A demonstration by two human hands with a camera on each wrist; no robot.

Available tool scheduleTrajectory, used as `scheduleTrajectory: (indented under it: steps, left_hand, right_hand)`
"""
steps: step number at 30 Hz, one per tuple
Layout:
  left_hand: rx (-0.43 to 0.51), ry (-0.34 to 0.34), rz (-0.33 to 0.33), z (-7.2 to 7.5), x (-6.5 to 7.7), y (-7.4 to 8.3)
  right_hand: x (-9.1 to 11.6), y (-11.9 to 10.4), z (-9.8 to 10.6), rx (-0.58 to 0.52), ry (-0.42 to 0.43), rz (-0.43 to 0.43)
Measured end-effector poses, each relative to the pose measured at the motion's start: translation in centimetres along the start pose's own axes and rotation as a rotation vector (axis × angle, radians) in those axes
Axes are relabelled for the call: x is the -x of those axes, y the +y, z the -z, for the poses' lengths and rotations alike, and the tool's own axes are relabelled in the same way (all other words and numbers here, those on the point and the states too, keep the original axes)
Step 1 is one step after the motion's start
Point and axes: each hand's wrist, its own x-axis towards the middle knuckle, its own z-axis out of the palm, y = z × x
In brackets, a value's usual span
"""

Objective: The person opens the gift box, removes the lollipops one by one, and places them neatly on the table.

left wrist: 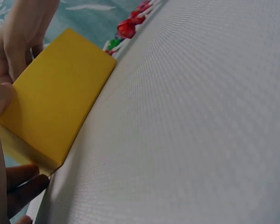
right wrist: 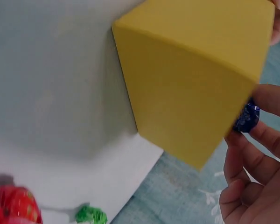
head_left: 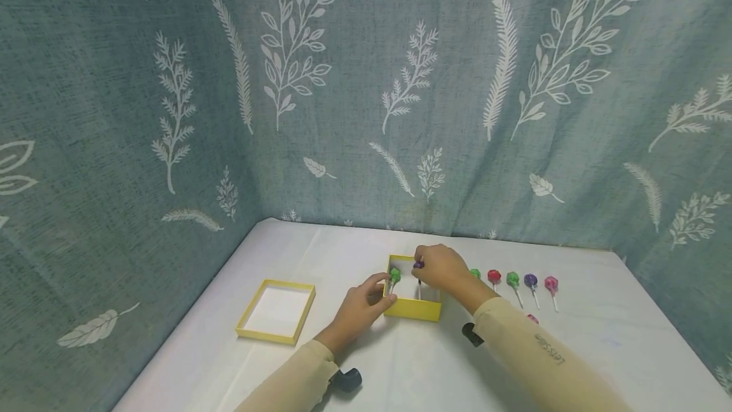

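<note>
An open yellow box [head_left: 413, 310] with a white inside stands on the table. My left hand [head_left: 358, 306] grips its front left corner, thumb at the front wall and fingers along the left side. A green lollipop [head_left: 395, 274] lies inside by the left wall. Over the right part of the box my right hand [head_left: 443, 267] pinches a dark purple lollipop [head_left: 419, 265] by its wrapped head, stick toward the front wall. In the right wrist view the wrapped purple head [right wrist: 247, 116] shows between thumb and fingers, just past the yellow wall.
A yellow-rimmed lid [head_left: 296, 334] lies on the white table [head_left: 423, 361] at the left. Right of the box runs a row of lollipops, among them a red one [head_left: 494, 276], a purple one [head_left: 530, 280] and a pink one [head_left: 551, 283]. Another pink lollipop [head_left: 532, 318] is partly hidden by the right sleeve.
</note>
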Motion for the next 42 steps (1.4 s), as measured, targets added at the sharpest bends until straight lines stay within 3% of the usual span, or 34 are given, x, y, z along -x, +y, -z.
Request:
scheduleTrajectory:
  steps: [12, 23, 29, 42]
  left_hand:
    - [0.012, -0.004, 0.010, 0.0, -0.1, 0.0]
    - [0.006, 0.004, -0.019, 0.1, 0.0, 0.0]
    - [0.014, 0.004, -0.019, 0.1, -0.1, 0.0]
    - [0.001, 0.000, -0.003, 0.1, 0.0, 0.0]
  right_hand:
    - [2.6, 3.1, 1.7, -0.117, 0.023, -0.030]
    - [5.4, 6.7, 1.9, -0.154, 0.054, -0.017]
    - [6.9, 7.9, 2.2, -0.160, 0.047, -0.051]
    - [9.9, 11.6, 2.1, -0.198, 0.110, 0.014]
